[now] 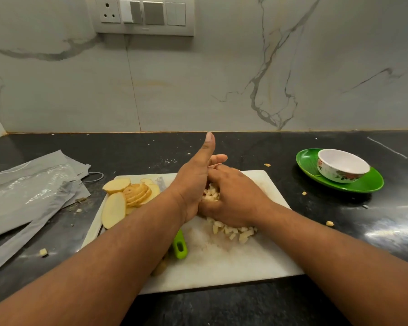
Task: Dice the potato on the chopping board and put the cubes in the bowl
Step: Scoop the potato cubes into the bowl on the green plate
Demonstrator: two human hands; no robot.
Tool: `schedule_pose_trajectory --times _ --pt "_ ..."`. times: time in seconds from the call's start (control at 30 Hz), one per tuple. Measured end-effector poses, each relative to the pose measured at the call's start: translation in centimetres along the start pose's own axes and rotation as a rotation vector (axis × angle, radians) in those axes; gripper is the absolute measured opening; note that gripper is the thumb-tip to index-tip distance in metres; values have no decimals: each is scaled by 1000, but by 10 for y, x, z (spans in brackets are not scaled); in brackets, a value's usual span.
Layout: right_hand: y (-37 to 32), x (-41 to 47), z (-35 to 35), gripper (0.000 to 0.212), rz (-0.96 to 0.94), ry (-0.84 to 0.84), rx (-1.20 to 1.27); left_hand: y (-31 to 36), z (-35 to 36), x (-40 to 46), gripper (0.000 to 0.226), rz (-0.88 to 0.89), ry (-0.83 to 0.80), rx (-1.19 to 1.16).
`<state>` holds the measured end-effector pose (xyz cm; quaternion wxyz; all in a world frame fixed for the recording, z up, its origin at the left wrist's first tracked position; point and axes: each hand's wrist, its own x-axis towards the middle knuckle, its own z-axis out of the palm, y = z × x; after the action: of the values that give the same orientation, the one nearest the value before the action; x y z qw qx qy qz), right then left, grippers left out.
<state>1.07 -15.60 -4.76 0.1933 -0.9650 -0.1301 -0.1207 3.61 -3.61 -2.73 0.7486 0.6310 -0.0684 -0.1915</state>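
Both hands, left (193,184) and right (233,198), cup the potato cubes (231,230) between curled palms on the chopping board (222,262). The bowl (342,169) sits empty at two o'clock, well apart, nearer the right hand.

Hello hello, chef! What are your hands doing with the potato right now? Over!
Both hands cupped round potato cubes on chopping board. Bowl empty, on green plate. Potato slices uncut. Path clear.
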Motion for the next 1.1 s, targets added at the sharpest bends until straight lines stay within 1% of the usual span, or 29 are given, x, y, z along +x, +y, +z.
schedule_pose_trajectory --times 0.07,0.2,0.33,0.4,0.5,0.57,0.63,0.7,0.77,0.83,0.93,1.03,1.1 --pt "-4 1 0 49 -16 12 -11 -2 0 1 85 2 35 68" --pt "-12 0 -6 35 -25 26 -89 0 3 -2 58 32 72 193" --pt "-15 2 -6 41 -31 46 -223 1 8 -7 40 50 44 235" --pt "-15 5 -5 46 -25 50 -242 1 9 -8 37 45 36 235" --pt "-13 7 -5 47 -23 73 -225 1 9 -7 39 54 28 228" --pt "-12 8 -5 45 -16 102 -196 2 9 -9 44 66 6 223" --pt "-11 8 -7 41 -16 126 -167 4 8 -10 53 74 -19 223" --pt "-10 7 -12 42 5 115 -106 5 8 -13 55 100 0 227" --pt "-8 6 -18 40 60 95 54 6 9 -14 49 136 51 232" --pt "-4 5 -21 30 83 92 219 7 10 -15 49 147 87 233" --pt "1 6 -24 19 152 81 401 10 12 -17 52 178 133 250" --pt "1 5 -30 12 226 55 524 11 17 -18 39 250 148 255" --pt "0 4 -35 2 268 40 625 12 26 -15 30 255 145 252"
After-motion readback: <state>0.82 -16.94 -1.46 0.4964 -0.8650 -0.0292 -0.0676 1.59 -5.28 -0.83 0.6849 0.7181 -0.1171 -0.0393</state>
